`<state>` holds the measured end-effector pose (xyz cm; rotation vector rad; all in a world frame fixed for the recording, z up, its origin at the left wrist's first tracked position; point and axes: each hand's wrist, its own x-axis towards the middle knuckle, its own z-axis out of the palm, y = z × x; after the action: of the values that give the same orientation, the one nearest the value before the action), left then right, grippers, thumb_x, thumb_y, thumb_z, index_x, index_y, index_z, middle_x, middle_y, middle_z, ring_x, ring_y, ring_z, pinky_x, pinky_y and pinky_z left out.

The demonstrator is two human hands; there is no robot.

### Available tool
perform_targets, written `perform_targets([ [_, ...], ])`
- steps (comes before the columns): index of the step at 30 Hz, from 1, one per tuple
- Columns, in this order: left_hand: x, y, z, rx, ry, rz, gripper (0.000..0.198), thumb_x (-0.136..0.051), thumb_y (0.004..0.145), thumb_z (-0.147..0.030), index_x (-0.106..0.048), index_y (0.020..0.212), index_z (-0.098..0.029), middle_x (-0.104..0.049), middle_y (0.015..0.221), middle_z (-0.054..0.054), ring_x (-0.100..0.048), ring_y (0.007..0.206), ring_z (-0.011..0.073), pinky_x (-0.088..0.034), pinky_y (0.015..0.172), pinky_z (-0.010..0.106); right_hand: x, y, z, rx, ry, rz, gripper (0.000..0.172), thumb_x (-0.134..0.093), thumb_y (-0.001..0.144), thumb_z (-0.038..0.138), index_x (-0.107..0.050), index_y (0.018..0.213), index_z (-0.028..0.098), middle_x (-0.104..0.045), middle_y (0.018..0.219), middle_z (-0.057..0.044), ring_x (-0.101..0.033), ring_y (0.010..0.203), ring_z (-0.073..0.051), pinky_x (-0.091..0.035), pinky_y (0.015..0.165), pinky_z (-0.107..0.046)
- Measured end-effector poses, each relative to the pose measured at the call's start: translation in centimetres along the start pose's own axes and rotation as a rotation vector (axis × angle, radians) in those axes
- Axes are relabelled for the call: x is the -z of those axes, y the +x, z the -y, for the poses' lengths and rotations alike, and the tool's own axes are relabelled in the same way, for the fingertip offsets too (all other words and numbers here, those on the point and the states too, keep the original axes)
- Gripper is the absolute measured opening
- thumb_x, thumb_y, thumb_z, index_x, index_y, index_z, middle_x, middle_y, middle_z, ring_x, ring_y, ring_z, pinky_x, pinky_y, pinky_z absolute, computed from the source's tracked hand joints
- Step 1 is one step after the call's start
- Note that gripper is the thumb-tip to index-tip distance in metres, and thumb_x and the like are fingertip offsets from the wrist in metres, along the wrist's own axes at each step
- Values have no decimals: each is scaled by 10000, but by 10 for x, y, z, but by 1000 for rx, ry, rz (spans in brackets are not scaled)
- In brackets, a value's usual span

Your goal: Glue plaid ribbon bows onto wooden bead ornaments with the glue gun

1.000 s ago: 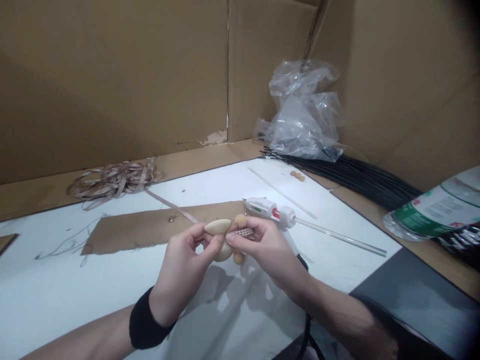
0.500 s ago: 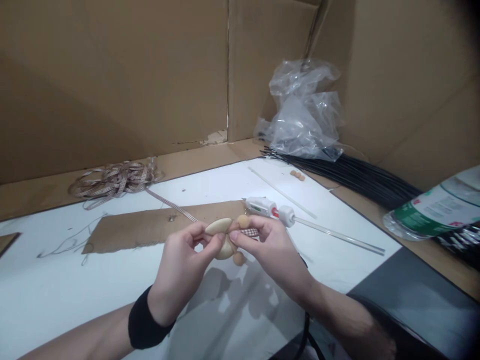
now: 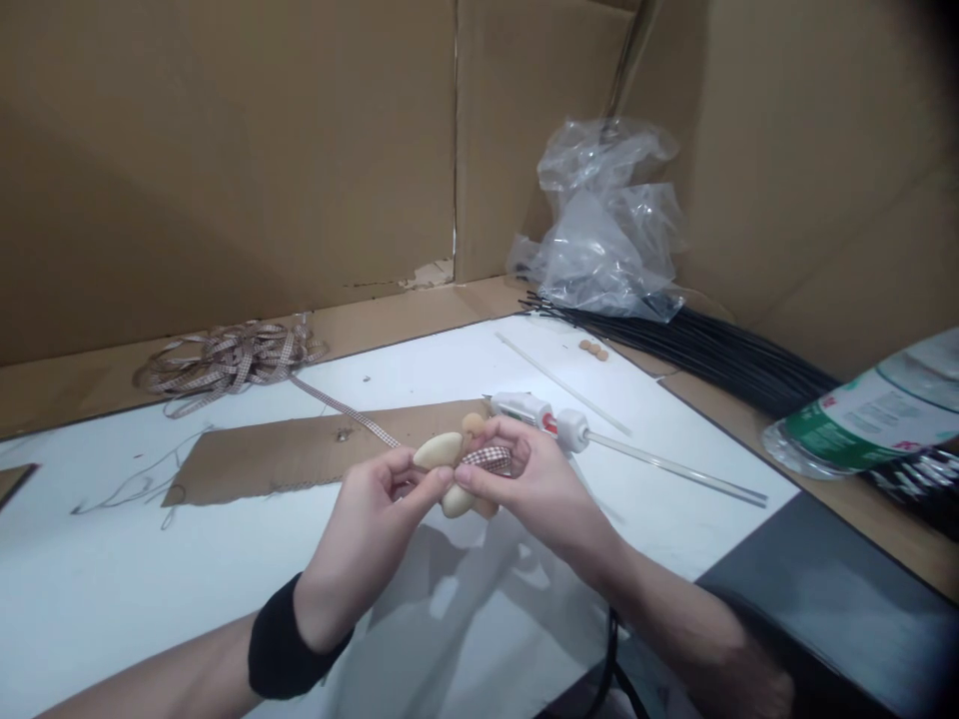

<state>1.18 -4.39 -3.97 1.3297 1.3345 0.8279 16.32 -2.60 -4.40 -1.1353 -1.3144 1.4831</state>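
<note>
Both hands meet over the table around a small craft piece made of pale, smooth ovals with little tan balls. My left hand, with a black band at the wrist, pinches it from the left between thumb and fingers. From the right, my right hand closes thumb and fingers on a brown-and-white gingham ribbon, which bends in a loop against the piece. The ribbon's long tail runs back past the left fingers to a tangled heap. Where ribbon and ovals meet is hidden behind my thumbs.
A white glue gun with a long clear glue stick lies just beyond my right hand. Behind the hands is a cardboard strip. A ribbon heap, plastic bag, black rods and a bottle line the edges.
The craft piece has tilted in my fingers, and its lower ball is now mostly covered. The ribbon loop by my right hand has turned and shows more of its checked face.
</note>
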Motion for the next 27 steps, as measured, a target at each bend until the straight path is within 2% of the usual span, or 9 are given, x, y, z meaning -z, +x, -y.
perform_targets([
  [4,9,3,-8,-5,158,111,283,-531,764,-417,-603,821,-149,-652,807,52,-591,746,205,-438,648,289,5,5,-3,-40,9,78,159,-648,665,183,-516,754,177,-598,681,21,-553,522,-73,-428,445,-174],
  [8,9,7,-8,-151,243,23,267,-593,731,-335,-571,955,-192,-626,924,39,-576,835,196,-429,738,295,5,5,-3,-116,51,179,210,-680,626,151,-500,731,168,-544,568,56,-489,446,-53,-395,419,-165],
  [11,4,7,-4,-235,277,-50,359,-551,760,-251,-470,1110,-249,-583,761,-17,-559,715,152,-427,687,270,3,4,-2,-128,55,196,245,-709,605,177,-495,724,169,-542,583,54,-477,456,-52,-383,426,-164],
  [13,2,6,-1,-260,283,-86,428,-520,775,-209,-392,1175,-291,-495,631,-64,-512,606,124,-411,631,244,2,3,-2,-115,63,195,256,-714,606,192,-491,731,172,-546,614,48,-479,478,-53,-376,439,-164],
  [16,0,5,1,-266,272,-99,346,-494,785,-184,-410,1106,-283,-416,570,-81,-465,553,109,-380,582,218,0,1,-4,-81,64,186,238,-694,625,173,-482,733,173,-545,656,41,-488,519,-56,-373,463,-163],
  [20,5,6,1,-255,300,-38,86,-480,808,-249,-477,889,-221,-449,566,-64,-458,550,109,-361,545,213,-2,1,-6,-74,74,208,230,-669,629,127,-464,723,174,-541,667,42,-479,517,-51,-367,458,-157],
  [22,10,6,-3,-259,343,31,100,-475,816,-295,-515,830,-204,-522,626,-34,-487,589,120,-376,565,226,-1,2,-6,-90,67,207,226,-656,634,116,-458,727,176,-533,658,47,-472,511,-49,-361,452,-157],
  [24,15,6,-8,-271,374,100,130,-476,816,-304,-553,829,-200,-594,774,2,-532,687,139,-401,633,245,1,3,-5,-90,38,186,210,-636,643,105,-460,731,176,-520,641,53,-467,514,-50,-363,460,-159],
  [27,18,5,-14,-292,406,130,102,-482,805,-265,-552,852,-208,-607,863,12,-548,763,153,-407,686,253,1,2,-4,-89,14,188,185,-614,656,108,-463,736,179,-516,634,52,-471,527,-61,-364,471,-171],
])
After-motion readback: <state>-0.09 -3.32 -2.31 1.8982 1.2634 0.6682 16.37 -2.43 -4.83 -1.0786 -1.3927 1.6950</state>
